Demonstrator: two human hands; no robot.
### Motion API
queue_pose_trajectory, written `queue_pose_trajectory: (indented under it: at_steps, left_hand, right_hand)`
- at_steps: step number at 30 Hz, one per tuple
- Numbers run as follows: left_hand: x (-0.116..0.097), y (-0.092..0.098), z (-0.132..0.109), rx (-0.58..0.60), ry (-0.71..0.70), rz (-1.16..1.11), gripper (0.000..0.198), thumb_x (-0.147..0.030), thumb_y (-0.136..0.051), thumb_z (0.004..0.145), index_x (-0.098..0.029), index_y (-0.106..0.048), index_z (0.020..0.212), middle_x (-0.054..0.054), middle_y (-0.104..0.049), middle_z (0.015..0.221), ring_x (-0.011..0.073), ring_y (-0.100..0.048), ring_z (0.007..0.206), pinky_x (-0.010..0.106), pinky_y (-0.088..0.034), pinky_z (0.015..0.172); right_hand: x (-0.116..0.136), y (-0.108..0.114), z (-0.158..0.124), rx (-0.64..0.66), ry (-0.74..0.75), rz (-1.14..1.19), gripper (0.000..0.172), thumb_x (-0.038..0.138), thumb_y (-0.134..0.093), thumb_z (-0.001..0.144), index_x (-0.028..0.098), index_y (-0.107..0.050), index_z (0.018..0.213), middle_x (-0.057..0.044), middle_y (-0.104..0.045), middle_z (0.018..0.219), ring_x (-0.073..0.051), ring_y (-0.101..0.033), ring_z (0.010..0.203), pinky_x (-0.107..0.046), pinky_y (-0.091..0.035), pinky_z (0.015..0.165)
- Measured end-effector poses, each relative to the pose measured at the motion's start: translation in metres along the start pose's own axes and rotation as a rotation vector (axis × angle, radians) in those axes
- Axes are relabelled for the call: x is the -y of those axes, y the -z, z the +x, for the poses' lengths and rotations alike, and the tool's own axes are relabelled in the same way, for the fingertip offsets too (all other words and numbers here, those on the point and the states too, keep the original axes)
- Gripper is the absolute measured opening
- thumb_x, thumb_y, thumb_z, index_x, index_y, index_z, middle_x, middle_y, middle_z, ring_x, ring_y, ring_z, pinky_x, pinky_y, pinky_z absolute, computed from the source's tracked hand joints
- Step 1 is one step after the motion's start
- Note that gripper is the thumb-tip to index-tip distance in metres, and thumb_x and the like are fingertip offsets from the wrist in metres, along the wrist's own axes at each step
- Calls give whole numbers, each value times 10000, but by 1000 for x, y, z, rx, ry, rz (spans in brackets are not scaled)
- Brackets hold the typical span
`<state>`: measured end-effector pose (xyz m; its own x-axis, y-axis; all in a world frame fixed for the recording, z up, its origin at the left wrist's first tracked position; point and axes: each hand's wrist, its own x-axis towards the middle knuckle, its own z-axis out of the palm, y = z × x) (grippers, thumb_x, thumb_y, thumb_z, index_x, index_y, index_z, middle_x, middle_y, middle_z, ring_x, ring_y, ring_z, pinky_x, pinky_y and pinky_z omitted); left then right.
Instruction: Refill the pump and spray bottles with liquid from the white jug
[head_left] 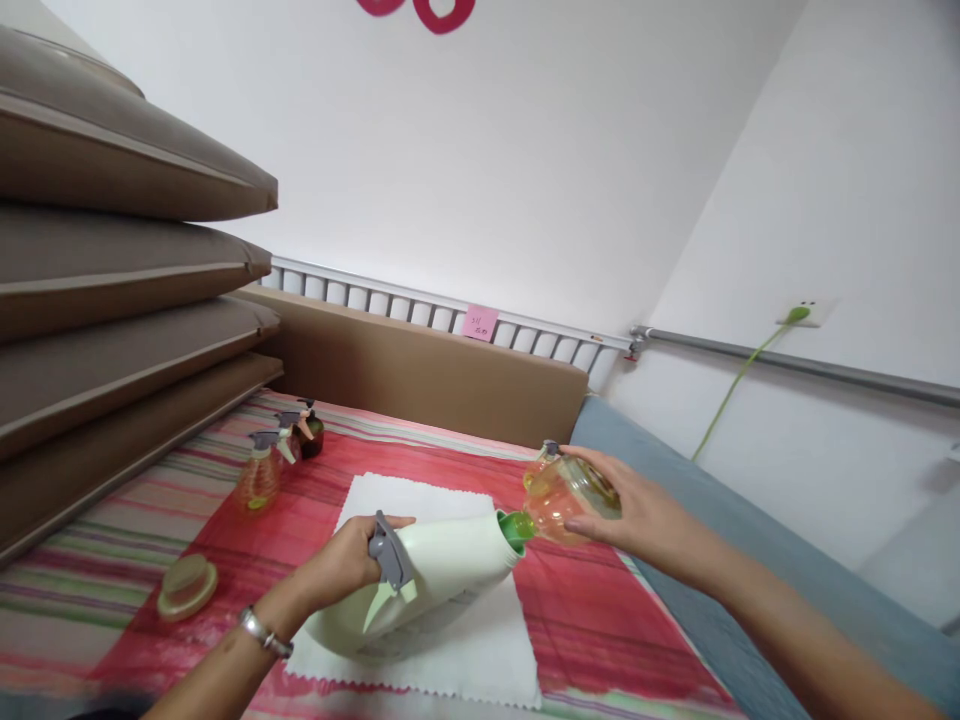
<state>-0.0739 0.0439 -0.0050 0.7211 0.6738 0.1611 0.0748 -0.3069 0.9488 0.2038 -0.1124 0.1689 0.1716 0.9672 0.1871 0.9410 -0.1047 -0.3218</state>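
Note:
My left hand [341, 562] is closed round a pale green jug-like bottle [439, 580], tilted on its side with its green spout [517, 527] pointing right. The same hand also pins a grey and pale green spray trigger head [388, 572] against the bottle. My right hand [634, 510] grips a small clear orange bottle [559, 495], tipped so its mouth meets the green spout. Both are held just above a white cloth [465, 660] spread on the red striped cover [300, 510].
Two more spray bottles stand at the back left, an orange one [259, 478] and a dark one [309, 432]. A round pale lid [187, 586] lies at the left. Brown cushions [112, 300] are stacked on the left. A brown headboard [420, 375] and grey mattress edge [675, 470] border the cover.

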Motion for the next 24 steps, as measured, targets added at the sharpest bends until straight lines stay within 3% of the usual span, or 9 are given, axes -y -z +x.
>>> queue_pose_trajectory:
  at_steps: [9, 24]
  left_hand:
    - [1, 3, -4, -36, -3, 27, 608, -66, -521, 557, -89, -603, 1160, 98, -699, 1049, 248, -642, 891, 287, -472, 774]
    - [6, 1, -8, -7, 7, -23, 608, -85, -586, 579, -101, -587, 1187, 73, -710, 1013, 242, -641, 899, 275, -475, 778]
  right_hand:
    - [20, -1, -3, 10, 117, -61, 631, 441, -617, 738, 360, -352, 1305, -18, -436, 1323, -264, -439, 1183, -429, -373, 988]
    - [12, 0, -10, -34, 99, -36, 641, 462, -609, 726, 347, -373, 1310, -25, -442, 1356, -278, -454, 1200, -453, -381, 1011]
